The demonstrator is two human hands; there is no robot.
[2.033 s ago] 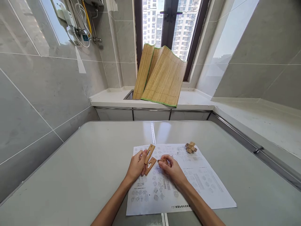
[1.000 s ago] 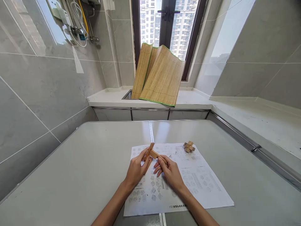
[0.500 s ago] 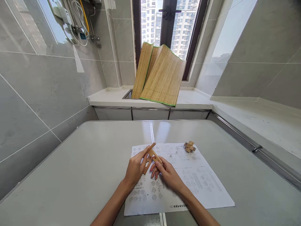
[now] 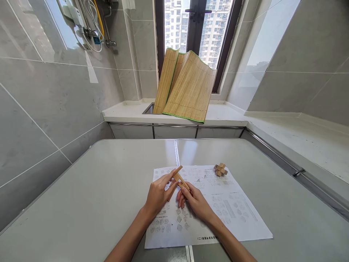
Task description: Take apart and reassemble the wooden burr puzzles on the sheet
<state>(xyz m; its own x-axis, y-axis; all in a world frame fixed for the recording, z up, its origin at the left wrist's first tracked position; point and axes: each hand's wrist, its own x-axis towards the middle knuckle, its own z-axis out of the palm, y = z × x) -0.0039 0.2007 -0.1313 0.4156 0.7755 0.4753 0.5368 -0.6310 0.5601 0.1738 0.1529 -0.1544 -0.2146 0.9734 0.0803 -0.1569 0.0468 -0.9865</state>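
Observation:
Notched wooden puzzle pieces [image 4: 179, 178] are joined at an angle between my hands, above the printed sheet [image 4: 234, 225]. My left hand [image 4: 159, 191] grips them from the left, fingers along the upper bar and thumb reaching the middle of the joint. On the lower right end, my right hand [image 4: 195, 200] pinches a piece that has a rounded slot, its other fingers curled beneath. Another wooden piece hangs behind my left thumb and is mostly hidden. Beyond my right hand, an interlocked wooden burr puzzle [image 4: 220, 169] rests on the sheet's far right corner.
The sheet lies on a pale table [image 4: 95, 203] with a seam down its middle. Behind the table, a folded bamboo mat [image 4: 191, 85] leans on the ledge [image 4: 122, 113] by the window. Tiled walls stand on both sides.
My left thumb has moved up and right onto the joined pieces. The slotted piece that hung below now hides mostly behind my left hand. My right hand keeps its pinch.

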